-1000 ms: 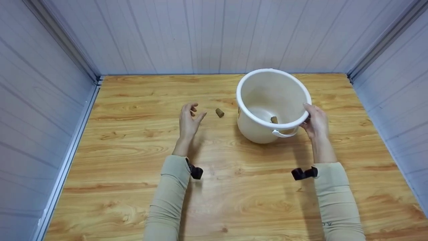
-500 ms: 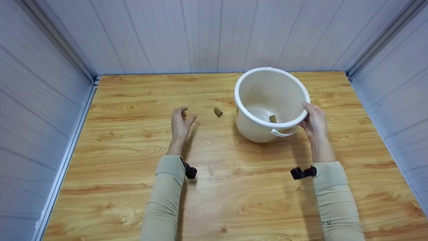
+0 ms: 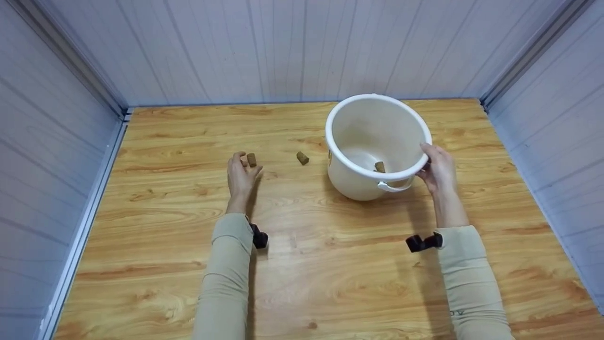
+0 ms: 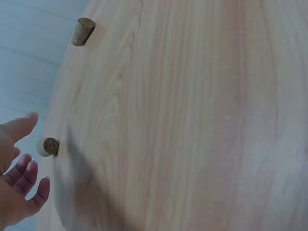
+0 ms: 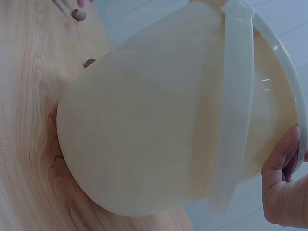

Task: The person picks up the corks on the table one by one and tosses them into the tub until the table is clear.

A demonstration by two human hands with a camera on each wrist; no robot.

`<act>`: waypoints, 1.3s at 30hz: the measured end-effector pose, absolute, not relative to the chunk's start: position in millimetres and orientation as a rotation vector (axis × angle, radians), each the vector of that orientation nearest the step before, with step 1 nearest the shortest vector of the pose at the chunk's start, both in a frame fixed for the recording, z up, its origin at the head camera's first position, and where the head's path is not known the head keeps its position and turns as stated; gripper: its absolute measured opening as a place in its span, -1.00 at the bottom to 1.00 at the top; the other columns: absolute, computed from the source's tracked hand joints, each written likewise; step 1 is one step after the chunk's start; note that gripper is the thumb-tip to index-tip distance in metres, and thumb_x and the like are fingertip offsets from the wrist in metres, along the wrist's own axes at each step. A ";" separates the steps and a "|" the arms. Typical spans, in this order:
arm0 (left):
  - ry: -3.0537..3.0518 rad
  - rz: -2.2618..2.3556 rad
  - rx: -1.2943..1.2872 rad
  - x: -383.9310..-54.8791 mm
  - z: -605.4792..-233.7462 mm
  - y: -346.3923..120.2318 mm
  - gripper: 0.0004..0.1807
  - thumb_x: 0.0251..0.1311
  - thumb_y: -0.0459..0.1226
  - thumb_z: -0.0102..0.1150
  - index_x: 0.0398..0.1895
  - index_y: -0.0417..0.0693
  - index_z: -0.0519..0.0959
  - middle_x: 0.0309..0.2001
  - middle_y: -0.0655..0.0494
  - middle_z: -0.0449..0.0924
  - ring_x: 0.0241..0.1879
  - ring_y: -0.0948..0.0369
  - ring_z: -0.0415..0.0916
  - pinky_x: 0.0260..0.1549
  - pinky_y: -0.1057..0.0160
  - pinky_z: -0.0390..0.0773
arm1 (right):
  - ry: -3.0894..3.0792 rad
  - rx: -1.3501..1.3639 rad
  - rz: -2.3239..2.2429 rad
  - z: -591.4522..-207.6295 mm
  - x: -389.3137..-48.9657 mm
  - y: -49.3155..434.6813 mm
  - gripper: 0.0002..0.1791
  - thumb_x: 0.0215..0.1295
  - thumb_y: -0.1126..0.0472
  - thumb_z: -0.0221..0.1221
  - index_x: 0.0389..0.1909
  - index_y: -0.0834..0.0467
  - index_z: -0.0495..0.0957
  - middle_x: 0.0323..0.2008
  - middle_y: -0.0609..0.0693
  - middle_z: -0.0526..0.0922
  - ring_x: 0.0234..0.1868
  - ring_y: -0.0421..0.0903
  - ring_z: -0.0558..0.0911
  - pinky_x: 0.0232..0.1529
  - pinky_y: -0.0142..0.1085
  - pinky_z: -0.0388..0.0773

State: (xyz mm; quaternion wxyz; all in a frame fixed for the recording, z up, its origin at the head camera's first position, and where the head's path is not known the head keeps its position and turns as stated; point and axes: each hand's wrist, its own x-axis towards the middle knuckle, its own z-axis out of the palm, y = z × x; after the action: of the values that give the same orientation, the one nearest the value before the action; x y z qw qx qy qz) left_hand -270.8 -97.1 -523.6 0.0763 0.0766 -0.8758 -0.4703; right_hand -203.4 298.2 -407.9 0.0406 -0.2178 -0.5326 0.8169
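In the head view my left hand (image 3: 241, 177) is beside a small brown cork (image 3: 251, 159) on the left part of the wooden floor. The left wrist view shows the thumb and fingers spread apart, with that cork (image 4: 48, 147) just past the fingertips, not gripped. A second cork (image 3: 302, 157) lies between this hand and a white plastic bucket (image 3: 357, 182). My right hand (image 3: 440, 167) grips the bucket's rim on its right side, thumb over the edge. Inside, a cork (image 3: 380, 166) shows at the bottom; the near wall hides the rest.
The bucket's white handle (image 3: 394, 187) hangs down on the near side. Pale panelled walls (image 3: 278, 52) enclose the wood-grain surface (image 3: 311, 269) at the back, left and right. A metal strip (image 3: 85, 226) runs along the left edge.
My left hand has moved left and slightly down, and a cork that was out of sight now shows at its fingers. The right hand keeps its hold on the bucket rim.
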 end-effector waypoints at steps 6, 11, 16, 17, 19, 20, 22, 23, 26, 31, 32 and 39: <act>-2.683 -1.396 0.257 -273.4 -528.4 -99.9 -0.36 -0.01 -0.29 0.26 0.17 -0.20 0.24 -0.08 -0.15 0.35 -0.13 0.04 0.34 -0.18 0.09 0.36 | -1.633 -0.663 2.504 -407.7 -202.7 298.0 -0.83 0.19 0.26 0.09 -0.35 0.32 0.41 -0.53 0.09 0.53 -0.56 -0.09 0.56 -0.66 -0.38 0.47; -2.686 -1.403 0.266 -275.4 -530.5 -100.5 -0.34 -0.01 -0.29 0.26 0.19 -0.17 0.24 -0.08 -0.14 0.34 -0.12 0.05 0.34 -0.18 0.11 0.37 | -1.623 -0.650 2.510 -407.9 -202.6 297.8 -0.84 0.19 0.25 0.09 -0.41 0.31 0.41 -0.57 0.08 0.54 -0.58 -0.11 0.57 -0.67 -0.39 0.47; -2.704 -1.380 0.270 -278.1 -531.4 -100.6 -0.35 0.01 -0.29 0.25 0.21 -0.12 0.25 -0.15 -0.10 0.34 -0.20 0.08 0.33 -0.23 0.11 0.36 | -1.634 -0.648 2.501 -408.2 -203.0 297.5 -0.82 0.20 0.26 0.08 -0.52 0.27 0.38 -0.61 0.07 0.53 -0.60 -0.12 0.55 -0.69 -0.39 0.44; -2.710 -1.382 0.266 -278.4 -531.4 -100.5 -0.35 0.01 -0.29 0.24 0.22 -0.12 0.24 -0.15 -0.10 0.34 -0.22 0.08 0.32 -0.25 0.11 0.36 | -1.636 -0.648 2.496 -408.3 -203.1 297.7 -0.82 0.20 0.26 0.08 -0.52 0.27 0.38 -0.60 0.07 0.53 -0.60 -0.12 0.55 -0.69 -0.39 0.44; -2.721 -1.381 0.258 -279.4 -531.5 -100.7 -0.35 0.02 -0.28 0.23 0.23 -0.10 0.24 -0.16 -0.10 0.33 -0.24 0.08 0.30 -0.27 0.11 0.35 | -1.636 -0.650 2.489 -408.2 -202.9 297.8 -0.82 0.20 0.26 0.07 -0.53 0.27 0.37 -0.60 0.08 0.53 -0.59 -0.11 0.55 -0.69 -0.39 0.45; -2.727 -1.383 0.254 -279.9 -531.6 -100.9 -0.35 0.03 -0.28 0.23 0.23 -0.10 0.24 -0.16 -0.10 0.33 -0.25 0.08 0.30 -0.27 0.11 0.35 | -1.632 -0.649 2.490 -408.2 -202.8 297.9 -0.82 0.20 0.27 0.07 -0.52 0.27 0.37 -0.59 0.08 0.53 -0.59 -0.11 0.55 -0.69 -0.39 0.45; -2.739 -1.385 0.252 -280.8 -531.3 -101.8 -0.35 0.04 -0.28 0.22 0.24 -0.09 0.23 -0.16 -0.10 0.32 -0.26 0.08 0.28 -0.28 0.11 0.34 | -1.630 -0.651 2.487 -408.0 -202.5 297.6 -0.83 0.20 0.27 0.07 -0.50 0.28 0.37 -0.59 0.08 0.53 -0.59 -0.11 0.55 -0.69 -0.39 0.45; -2.743 -1.387 0.255 -281.1 -531.2 -102.3 -0.35 0.04 -0.27 0.21 0.24 -0.08 0.23 -0.16 -0.10 0.32 -0.26 0.08 0.28 -0.28 0.10 0.34 | -1.628 -0.651 2.488 -407.9 -202.5 297.2 -0.83 0.20 0.27 0.07 -0.49 0.28 0.37 -0.59 0.08 0.53 -0.59 -0.11 0.55 -0.69 -0.39 0.45; -2.759 -1.384 0.269 -281.6 -531.4 -104.2 -0.37 0.06 -0.26 0.19 0.24 -0.06 0.24 -0.15 -0.09 0.32 -0.25 0.07 0.29 -0.25 0.09 0.35 | -1.621 -0.648 2.498 -407.7 -202.8 296.5 -0.84 0.20 0.27 0.07 -0.47 0.29 0.37 -0.59 0.08 0.53 -0.59 -0.10 0.56 -0.69 -0.38 0.46; -2.797 -1.363 0.268 -281.2 -533.3 -106.3 -0.38 0.09 -0.24 0.16 0.25 -0.06 0.23 -0.07 -0.13 0.33 -0.14 0.03 0.33 -0.15 0.06 0.35 | -1.627 -0.662 2.498 -407.6 -202.7 296.9 -0.84 0.21 0.26 0.07 -0.49 0.26 0.37 -0.61 0.06 0.52 -0.60 -0.12 0.55 -0.69 -0.39 0.46; -2.804 -1.356 0.264 -281.2 -533.3 -106.3 -0.38 0.10 -0.24 0.16 0.25 -0.05 0.23 -0.05 -0.13 0.32 -0.11 0.02 0.33 -0.13 0.06 0.34 | -1.627 -0.663 2.501 -407.5 -202.6 297.1 -0.84 0.21 0.26 0.07 -0.49 0.26 0.38 -0.61 0.05 0.52 -0.60 -0.12 0.55 -0.69 -0.39 0.45; -2.838 -1.298 0.233 -282.6 -532.0 -105.0 -0.41 0.13 -0.23 0.13 0.26 -0.05 0.23 -0.05 -0.15 0.32 -0.13 0.00 0.33 -0.17 0.04 0.36 | -1.602 -0.617 2.526 -407.6 -202.1 297.5 -0.83 0.22 0.27 0.05 -0.51 0.28 0.37 -0.64 0.06 0.52 -0.64 -0.12 0.55 -0.72 -0.40 0.45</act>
State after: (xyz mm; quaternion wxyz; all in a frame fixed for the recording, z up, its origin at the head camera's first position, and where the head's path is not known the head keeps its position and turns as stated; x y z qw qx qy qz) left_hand -282.6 -105.0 -532.0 0.0059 0.0745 -0.9068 -0.4149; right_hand -202.1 297.5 -407.6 0.0439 -0.2017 -0.5242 0.8262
